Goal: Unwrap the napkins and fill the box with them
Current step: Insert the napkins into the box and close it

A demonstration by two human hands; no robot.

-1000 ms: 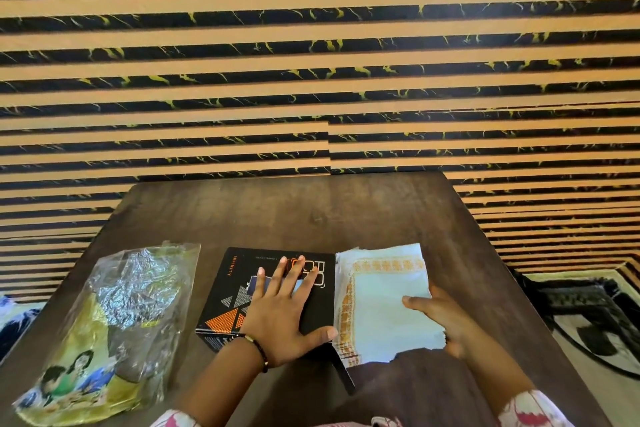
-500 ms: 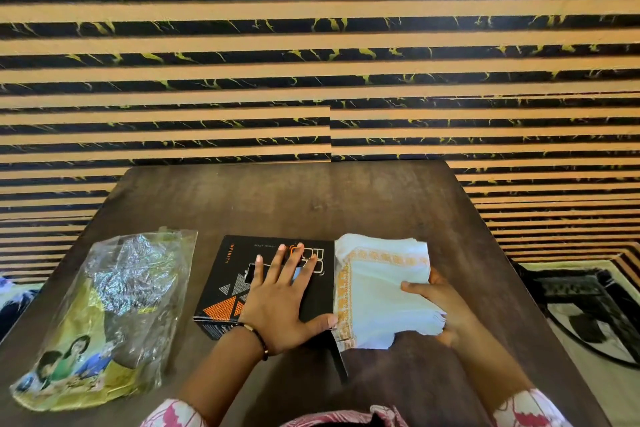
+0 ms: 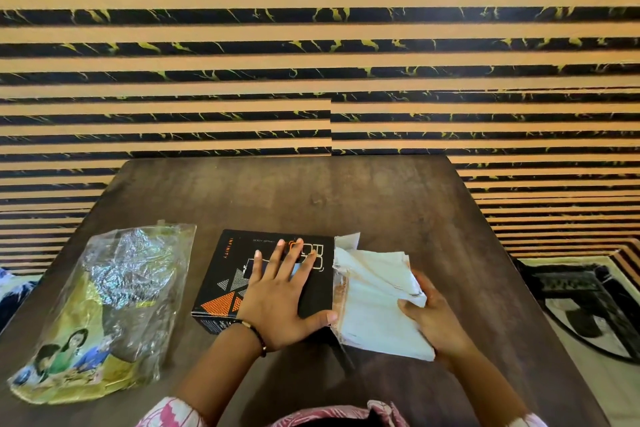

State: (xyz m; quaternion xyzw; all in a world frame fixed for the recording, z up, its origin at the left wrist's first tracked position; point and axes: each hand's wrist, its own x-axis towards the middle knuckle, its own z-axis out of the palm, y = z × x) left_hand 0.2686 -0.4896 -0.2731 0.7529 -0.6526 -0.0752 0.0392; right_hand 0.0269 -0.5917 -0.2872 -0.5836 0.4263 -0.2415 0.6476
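A black box (image 3: pixel 225 274) with orange triangles lies on the dark wooden table (image 3: pixel 311 198). My left hand (image 3: pixel 282 298) rests flat on its top, fingers spread. Against the box's right end sits a stack of white napkins (image 3: pixel 372 302) with an orange border. My right hand (image 3: pixel 433 319) grips the stack's right side, and the stack's left edge presses at the box's open right end. How far the napkins reach inside is hidden. The empty clear plastic wrapper (image 3: pixel 114 305), printed yellow with pictures of people, lies to the left of the box.
A wall of black and tan stripes (image 3: pixel 311 45) rises right behind the table's far edge. The floor to the right holds a patterned mat (image 3: pixel 588 308). A dark object (image 3: pixel 14 295) shows at the far left edge.
My right hand has tilted the napkin stack and pushed it leftward against the box's right end, so the orange border now faces the box. My left hand stayed flat on the box.
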